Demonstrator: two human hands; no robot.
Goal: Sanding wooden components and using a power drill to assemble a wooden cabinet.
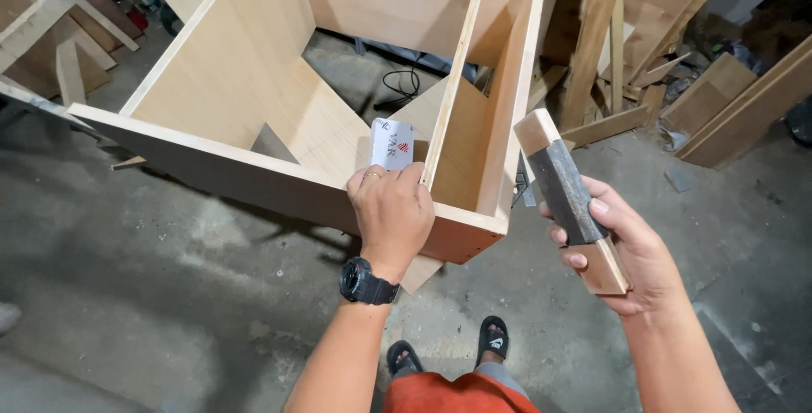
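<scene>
We gripped the box (pixel 279 108) rim with our left hand (pixel 391 210), a card (pixel 392 144) beneath its fingers, while our right hand (pixel 622 248) clasped a sanding block (pixel 568 197), poised for sanding, needing the block laid flat against the edge.

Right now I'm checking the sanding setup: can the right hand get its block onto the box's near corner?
Probably yes: the right hand holds the sanding block just beside the plywood box, with nothing between them.

The left hand (pixel 391 210) grips the front edge of an open plywood cabinet (pixel 245 74) beside its upright divider (pixel 457 74), holding a small white card (pixel 392 144); the right hand (pixel 622 244) is closed around a wooden sanding block (pixel 568 197) above the concrete floor (pixel 169 294)
</scene>
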